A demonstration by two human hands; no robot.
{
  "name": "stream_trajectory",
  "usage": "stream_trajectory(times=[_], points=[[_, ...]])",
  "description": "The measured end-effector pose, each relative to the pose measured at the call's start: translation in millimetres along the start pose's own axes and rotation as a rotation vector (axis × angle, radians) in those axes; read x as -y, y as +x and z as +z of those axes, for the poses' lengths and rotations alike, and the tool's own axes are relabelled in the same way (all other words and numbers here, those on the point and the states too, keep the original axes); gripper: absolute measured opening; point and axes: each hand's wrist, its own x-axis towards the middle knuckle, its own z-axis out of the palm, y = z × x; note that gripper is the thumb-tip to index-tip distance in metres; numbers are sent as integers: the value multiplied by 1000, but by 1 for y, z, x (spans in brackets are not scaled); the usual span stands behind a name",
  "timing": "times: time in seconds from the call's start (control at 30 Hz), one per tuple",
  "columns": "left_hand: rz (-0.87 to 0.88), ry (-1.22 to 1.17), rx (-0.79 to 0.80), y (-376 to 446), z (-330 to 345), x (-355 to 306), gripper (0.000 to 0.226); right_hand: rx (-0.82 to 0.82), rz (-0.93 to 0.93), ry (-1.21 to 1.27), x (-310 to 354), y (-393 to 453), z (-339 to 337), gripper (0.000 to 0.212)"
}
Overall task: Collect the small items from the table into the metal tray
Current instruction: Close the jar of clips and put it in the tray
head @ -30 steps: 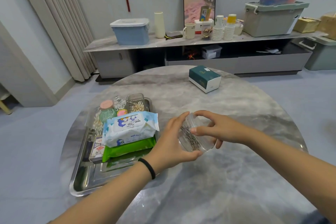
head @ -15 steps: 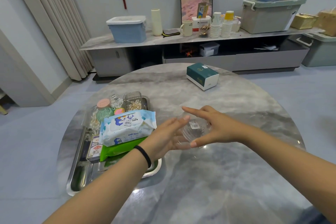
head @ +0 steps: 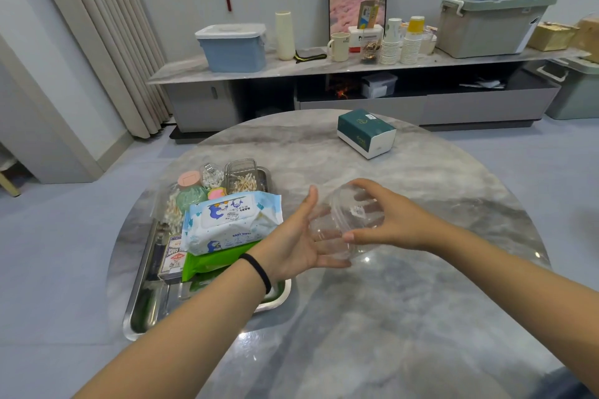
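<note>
A clear round plastic container [head: 343, 223] hangs above the middle of the marble table [head: 405, 301]. My right hand [head: 385, 220] grips it from the right, thumb below and fingers over the top. Just left of it my left hand [head: 298, 243] lies flat with the palm up and fingers spread, their tips under the container. What the container holds is too blurred to tell. The metal tray [head: 144, 304] sits at the table's left edge. It carries a blue-white wipes pack [head: 230, 220], a green pack [head: 210, 264], a card box [head: 173, 259] and small boxes of cotton swabs [head: 243, 176].
A green-and-white tissue box [head: 366, 133] lies at the far side of the table. Beyond the table a low cabinet holds a blue bin [head: 233, 47], cups and a grey storage box [head: 492, 24]. Bare marble lies in front of my hands.
My left hand has let go of the container and spread flat. My right hand has turned the container and lifted it slightly. The dark pins seen inside earlier no longer show.
</note>
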Motion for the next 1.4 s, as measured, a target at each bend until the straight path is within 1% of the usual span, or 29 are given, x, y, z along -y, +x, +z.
stream_trajectory(times=[0.07,0.1,0.17,0.27,0.33,0.47,0.63,0.77,0.87,0.97,1.1,1.2,1.27,1.33,1.4], points=[[-49,-76,74,-1,0,-2,68,-13,28,119,3,0,-2,93],[-55,-96,83,-1,2,-1,67,-7,39,154,4,-1,-1,94],[-39,-62,12,0,6,-1,64,6,50,168,7,-2,4,89],[52,-10,-107,1,9,1,55,-26,79,139,7,0,12,79],[84,-15,-123,1,8,2,53,-49,97,122,7,3,15,75],[91,-25,-171,3,9,9,53,-42,129,118,7,5,20,65],[115,4,-189,3,9,11,54,-28,147,188,9,4,22,57],[118,46,-196,-2,4,9,52,34,169,216,12,8,27,62],[87,91,-239,-15,-6,4,52,68,149,175,24,10,33,71],[76,228,-363,-34,-17,-2,57,31,101,97,34,13,43,90],[69,443,-505,-70,-34,-9,58,40,46,-2,51,19,67,104],[97,520,-619,-102,-58,-13,47,52,-27,-118,75,25,96,113],[103,525,-671,-123,-80,-13,46,41,-81,-242,92,28,117,115],[114,526,-669,-139,-100,-9,46,23,-123,-306,104,32,134,117],[101,533,-642,-155,-121,-4,44,45,-169,-317,115,38,154,115]])
